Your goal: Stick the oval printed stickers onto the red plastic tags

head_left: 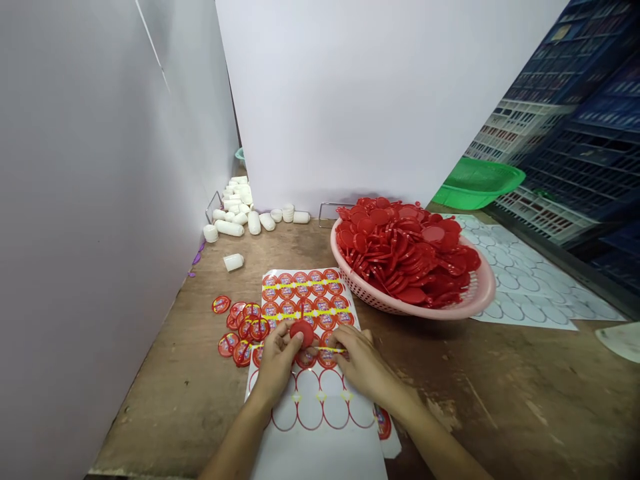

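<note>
My left hand (279, 360) is closed on a red plastic disc (301, 333) with a thin stem pointing away from me; the thumb lies on its face. Under both hands is a sheet of round red stickers (303, 308) crossed by yellow strips. Its near rows are bare backing with red ring outlines. My right hand (360, 357) is on the sheet's right side, fingers and thumb bent in at a sticker (327, 359); what lies between the fingertips cannot be made out. Left of the sheet lies a loose pile of red discs with stickers on them (243, 328).
A pink basket (487, 287) heaped with plain red discs (400, 247) stands at right. White cup-like pieces (229, 228) lie at the back left. Used sticker backing sheets (530, 280), a green basket (480, 183) and stacked crates (575, 133) are farther right. White panels (350, 100) bound the table.
</note>
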Demonstrator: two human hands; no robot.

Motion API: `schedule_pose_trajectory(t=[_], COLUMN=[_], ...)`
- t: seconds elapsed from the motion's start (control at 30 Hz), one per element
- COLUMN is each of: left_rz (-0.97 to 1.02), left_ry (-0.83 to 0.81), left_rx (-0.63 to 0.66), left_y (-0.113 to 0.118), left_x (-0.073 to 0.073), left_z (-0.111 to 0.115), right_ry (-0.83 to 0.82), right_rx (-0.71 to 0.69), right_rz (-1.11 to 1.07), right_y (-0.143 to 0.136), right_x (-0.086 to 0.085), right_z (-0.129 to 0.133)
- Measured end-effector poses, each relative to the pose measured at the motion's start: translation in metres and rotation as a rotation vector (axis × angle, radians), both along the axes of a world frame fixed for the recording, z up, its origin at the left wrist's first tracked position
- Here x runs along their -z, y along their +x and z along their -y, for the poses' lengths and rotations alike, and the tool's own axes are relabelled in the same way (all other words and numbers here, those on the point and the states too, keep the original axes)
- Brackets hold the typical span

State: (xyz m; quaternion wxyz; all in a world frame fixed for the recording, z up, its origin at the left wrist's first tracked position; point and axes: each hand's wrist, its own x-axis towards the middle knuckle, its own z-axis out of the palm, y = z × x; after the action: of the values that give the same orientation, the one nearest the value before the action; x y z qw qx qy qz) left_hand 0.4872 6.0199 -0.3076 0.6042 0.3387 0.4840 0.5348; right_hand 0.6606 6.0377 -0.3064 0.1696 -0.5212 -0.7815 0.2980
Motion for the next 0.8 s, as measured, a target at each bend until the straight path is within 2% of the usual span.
schedule_pose_trajectory(t=[0.1, 0.2, 0.27, 0.33, 0.4, 0.47, 0.57, 0.67, 0.8], left_rz=[-0.038, -0.026, 0.002, 0.033, 0.051, 0.056, 0.039, 0.023, 0.136], left_ry=[0.015, -0.012, -0.045, -0.063, -0.064, -0.052, -0.029, -0.005, -0.020], left_rx=[-0.016, -0.072, -0.107, -0.137, -0.148, -0.137, -0.171, -0.210, -0.169], left_y=[-0.001, -0.002, -0.002, -0.001, -0.001, 0.000, -0.001, -0.002, -0.003], left_x=[0.005, 0.010, 0.011, 0.009, 0.007, 0.005, 0.007, 0.011, 0.015], left_z=[-0.003, -0.005, -0.006, -0.006, -0.005, -0.005, -0.005, -0.005, -0.006], right_ry=[0.062, 0.194, 0.306, 0.346, 0.276, 0.149, -0.063, -0.223, -0.225], right_rx=[-0.001, 0.024, 0.005, -0.040, -0.031, 0.059, 0.165, 0.208, 0.294], right_rz=[-0.073, -0.094, -0.109, -0.175, -0.321, -0.489, -0.668, -0.798, -0.762], right_y=[-0.002, -0.003, -0.001, 0.000, 0.001, -0.004, -0.020, -0.044, -0.064], right_x=[0.006, 0.012, 0.010, 0.002, -0.011, -0.024, -0.033, -0.023, -0.004], right_z=[-0.001, 0.006, 0.014, 0.022, 0.026, 0.023, 0.008, -0.010, -0.022])
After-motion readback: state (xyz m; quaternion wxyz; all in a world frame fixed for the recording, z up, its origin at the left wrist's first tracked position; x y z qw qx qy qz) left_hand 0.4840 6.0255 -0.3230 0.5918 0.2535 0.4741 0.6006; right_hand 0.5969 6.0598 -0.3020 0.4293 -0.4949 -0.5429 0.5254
